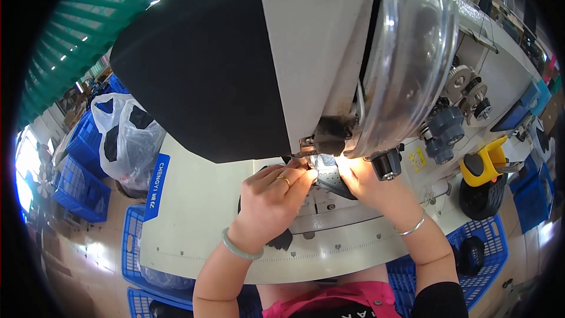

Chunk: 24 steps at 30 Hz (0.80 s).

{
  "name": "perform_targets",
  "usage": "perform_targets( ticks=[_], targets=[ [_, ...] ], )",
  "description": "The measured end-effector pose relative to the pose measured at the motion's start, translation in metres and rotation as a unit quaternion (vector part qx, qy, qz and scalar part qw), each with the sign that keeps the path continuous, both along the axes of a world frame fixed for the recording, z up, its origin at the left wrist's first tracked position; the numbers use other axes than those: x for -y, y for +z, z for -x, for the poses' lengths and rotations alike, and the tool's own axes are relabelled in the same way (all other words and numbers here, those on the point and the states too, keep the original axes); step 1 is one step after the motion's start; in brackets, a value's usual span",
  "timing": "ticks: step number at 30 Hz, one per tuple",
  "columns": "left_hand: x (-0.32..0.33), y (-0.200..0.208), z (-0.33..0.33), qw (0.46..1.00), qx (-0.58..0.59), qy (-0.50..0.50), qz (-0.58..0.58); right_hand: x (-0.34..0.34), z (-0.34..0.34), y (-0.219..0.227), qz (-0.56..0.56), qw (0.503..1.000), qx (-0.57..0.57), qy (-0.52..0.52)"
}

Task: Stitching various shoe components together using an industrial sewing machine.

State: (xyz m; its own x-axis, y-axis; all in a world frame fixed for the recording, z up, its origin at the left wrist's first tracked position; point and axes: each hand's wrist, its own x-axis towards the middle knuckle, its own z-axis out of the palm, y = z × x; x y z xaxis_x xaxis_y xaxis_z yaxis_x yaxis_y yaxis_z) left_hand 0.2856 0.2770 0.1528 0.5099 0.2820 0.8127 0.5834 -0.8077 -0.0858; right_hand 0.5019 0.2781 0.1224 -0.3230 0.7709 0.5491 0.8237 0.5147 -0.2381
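Under the needle area of a sewing machine lies a dark grey perforated piece, apparently cut fabric or shoe-upper material, with a paler patch near its top. My left hand, with a ring and a jade-coloured bangle, has its fingers closed together on the left edge of the piece. From the other side, my right hand, wearing a silver bangle, grips the right edge close to the lit needle area. Its fingertips are partly lost in the bright light. Below my left wrist a dark scrap of material shows on the table.
The pale sewing table has a curved front edge. Blue plastic baskets stand below it on both sides. A white plastic bag sits at the left. A yellow and black holder and grey dials are at the right.
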Motion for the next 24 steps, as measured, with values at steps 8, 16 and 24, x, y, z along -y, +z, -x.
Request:
perform_targets(
  ticks=[8, 16, 24],
  targets=[
    [-0.011, -0.007, 0.021, 0.983, 0.067, -0.063, 0.158, 0.022, 0.013, -0.015, -0.208, 0.975, 0.043, 0.058],
    [-0.004, -0.015, 0.02, 0.981, 0.077, -0.084, 0.16, 0.014, 0.018, -0.018, -0.264, 0.961, -0.013, 0.087],
    [0.0, -0.015, 0.016, 0.992, 0.04, -0.048, 0.113, 0.007, 0.018, -0.016, -0.283, 0.954, -0.014, 0.102]
  ],
)
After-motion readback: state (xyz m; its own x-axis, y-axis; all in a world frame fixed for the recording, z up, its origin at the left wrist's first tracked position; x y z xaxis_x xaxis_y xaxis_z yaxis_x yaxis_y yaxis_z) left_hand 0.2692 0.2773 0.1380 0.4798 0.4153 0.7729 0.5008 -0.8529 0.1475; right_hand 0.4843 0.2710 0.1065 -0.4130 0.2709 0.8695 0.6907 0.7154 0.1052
